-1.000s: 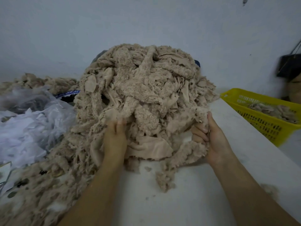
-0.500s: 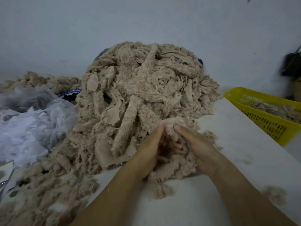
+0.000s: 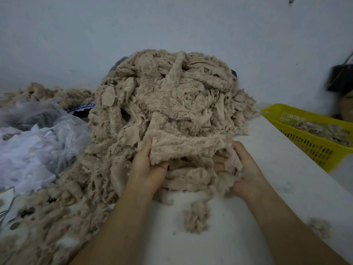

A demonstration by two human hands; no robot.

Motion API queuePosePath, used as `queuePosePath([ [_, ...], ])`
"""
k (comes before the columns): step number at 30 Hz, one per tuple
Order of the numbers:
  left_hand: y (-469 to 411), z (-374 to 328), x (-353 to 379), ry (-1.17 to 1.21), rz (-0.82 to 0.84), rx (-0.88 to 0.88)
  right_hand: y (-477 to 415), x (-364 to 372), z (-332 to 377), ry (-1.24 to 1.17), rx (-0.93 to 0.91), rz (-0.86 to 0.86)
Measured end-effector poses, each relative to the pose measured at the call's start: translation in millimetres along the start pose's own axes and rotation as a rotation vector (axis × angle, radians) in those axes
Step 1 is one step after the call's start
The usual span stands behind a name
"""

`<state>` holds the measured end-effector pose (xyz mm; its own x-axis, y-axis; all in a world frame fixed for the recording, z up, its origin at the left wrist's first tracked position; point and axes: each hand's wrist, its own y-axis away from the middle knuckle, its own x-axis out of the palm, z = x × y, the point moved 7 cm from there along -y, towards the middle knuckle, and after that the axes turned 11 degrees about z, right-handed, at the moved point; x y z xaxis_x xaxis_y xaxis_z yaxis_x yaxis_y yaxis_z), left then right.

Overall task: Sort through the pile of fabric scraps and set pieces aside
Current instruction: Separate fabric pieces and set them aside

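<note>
Pale grey wall fills the upper half of the frame, and a white table runs below it from the lower centre out to the right edge. A tall pile of fabric scraps, beige and fuzzy with some smooth backing showing, stands in the middle of the frame against the wall. Its loose edge trails down into the lower left corner.

Both hands are at the near foot of the pile, a fuzzy beige piece stretched between them. The left hand, just left of centre, grasps the left end: its fingers reach up behind the fabric and the thumb closes over the front, so the piece is pinched between them. The right hand, right of centre, has its fingers curled in round the right end, with more fluff bunched in its palm. The piece sags slightly between the two grips and touches the scraps beneath it.

A small clump lies on the table below and between the hands, apart from the pile. A thinner tuft lies near the lower right, beside the right forearm.

At the right edge sits a yellow basket with a few beige scraps inside. At the left, a clear plastic bag holding white material lies beside the pile. A dark bag hangs blurred in the upper right
</note>
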<state>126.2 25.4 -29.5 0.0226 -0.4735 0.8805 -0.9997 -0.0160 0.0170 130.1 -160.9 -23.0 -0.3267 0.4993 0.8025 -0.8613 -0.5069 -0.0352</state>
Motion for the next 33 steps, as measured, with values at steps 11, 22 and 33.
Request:
queuePosePath([
  [11, 13, -3, 13, -0.847, 0.03, 0.123, -4, -18, 11, 0.021, -0.107, -0.112],
  [22, 25, 39, 38, -1.244, 0.382, 0.055, -4, 6, -7, 0.286, -0.033, 0.111],
  [33, 29, 35, 42, -1.419, 0.39, 0.13, 0, 2, -3, 0.779, -0.155, -0.079],
])
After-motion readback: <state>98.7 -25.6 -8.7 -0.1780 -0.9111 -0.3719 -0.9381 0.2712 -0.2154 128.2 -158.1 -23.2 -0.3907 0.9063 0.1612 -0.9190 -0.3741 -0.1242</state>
